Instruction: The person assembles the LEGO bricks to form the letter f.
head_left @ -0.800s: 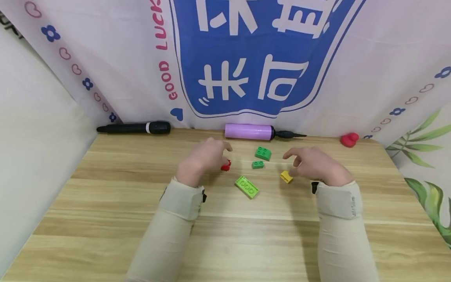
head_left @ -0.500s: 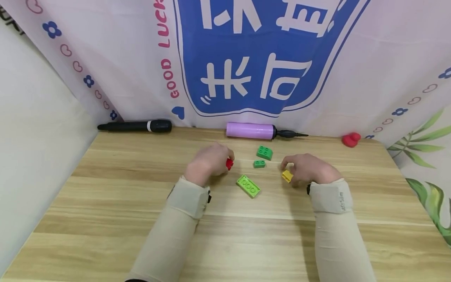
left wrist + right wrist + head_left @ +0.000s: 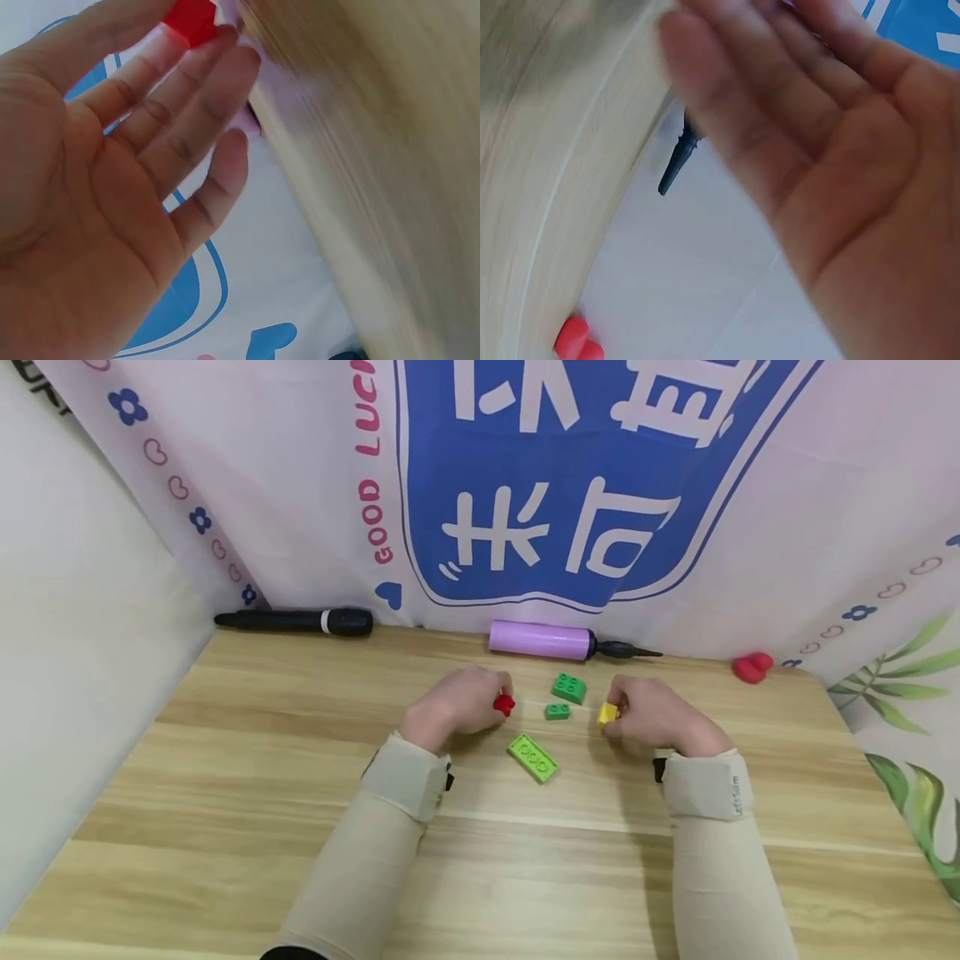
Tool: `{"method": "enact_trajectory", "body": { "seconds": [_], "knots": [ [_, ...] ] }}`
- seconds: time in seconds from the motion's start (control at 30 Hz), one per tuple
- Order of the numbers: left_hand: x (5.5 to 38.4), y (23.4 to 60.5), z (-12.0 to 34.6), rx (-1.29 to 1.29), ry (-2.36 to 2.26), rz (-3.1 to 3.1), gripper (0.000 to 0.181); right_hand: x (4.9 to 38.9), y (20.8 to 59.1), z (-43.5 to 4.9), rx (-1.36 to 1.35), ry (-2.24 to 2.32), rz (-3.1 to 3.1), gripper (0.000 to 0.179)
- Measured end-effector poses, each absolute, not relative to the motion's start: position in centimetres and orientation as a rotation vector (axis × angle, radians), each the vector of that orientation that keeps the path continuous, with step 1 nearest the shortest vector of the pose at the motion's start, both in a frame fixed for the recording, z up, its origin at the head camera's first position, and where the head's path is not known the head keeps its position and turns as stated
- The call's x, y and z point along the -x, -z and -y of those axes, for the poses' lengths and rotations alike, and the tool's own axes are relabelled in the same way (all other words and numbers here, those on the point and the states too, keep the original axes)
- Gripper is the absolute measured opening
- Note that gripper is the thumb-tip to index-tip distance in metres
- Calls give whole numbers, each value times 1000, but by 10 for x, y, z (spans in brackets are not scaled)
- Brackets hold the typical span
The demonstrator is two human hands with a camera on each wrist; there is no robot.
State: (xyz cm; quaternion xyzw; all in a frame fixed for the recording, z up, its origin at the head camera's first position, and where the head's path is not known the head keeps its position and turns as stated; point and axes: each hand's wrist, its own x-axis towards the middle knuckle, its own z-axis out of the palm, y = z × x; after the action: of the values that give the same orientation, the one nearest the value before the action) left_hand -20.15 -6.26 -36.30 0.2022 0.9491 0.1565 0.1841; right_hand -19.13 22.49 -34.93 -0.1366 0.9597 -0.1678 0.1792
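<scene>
My left hand pinches a small red toy brick between thumb and fingers; in the left wrist view the red brick shows at the fingertips. On the other side, my right hand pinches a small yellow toy brick. The right wrist view shows only the palm and fingers, with the yellow brick hidden. Between the hands lie a green brick with a curved end, a smaller green two-stud brick and, nearer me, a lime green brick with its hollow underside up.
Along the back edge of the wooden table lie a black pen-like rod, a purple hand pump with a black nozzle and a red rounded object. A printed cloth hangs behind them.
Both hands have closed on their bricks. The left has moved the red brick slightly right; the right has brought the yellow brick a little farther back and turned it.
</scene>
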Motion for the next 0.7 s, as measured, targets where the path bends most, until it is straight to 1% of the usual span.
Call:
{"method": "enact_trajectory", "body": {
  "seconds": [0.07,0.33,0.43,0.63,0.7],
  "knots": [
    [202,363,63,-584,-495,-2658,30,192,350,-221,403,515,-2761,29],
    [204,370,65,-580,-581,-2641,26,190,353,-194,397,789,-2904,38],
    [205,372,69,-579,-578,-2639,26,188,355,-181,414,914,-2905,37],
    [208,374,74,-540,-562,-2620,12,187,361,-166,414,1006,-2868,37],
    [209,374,75,-519,-576,-2605,12,187,364,-160,446,989,-2869,38]
  ]
}}
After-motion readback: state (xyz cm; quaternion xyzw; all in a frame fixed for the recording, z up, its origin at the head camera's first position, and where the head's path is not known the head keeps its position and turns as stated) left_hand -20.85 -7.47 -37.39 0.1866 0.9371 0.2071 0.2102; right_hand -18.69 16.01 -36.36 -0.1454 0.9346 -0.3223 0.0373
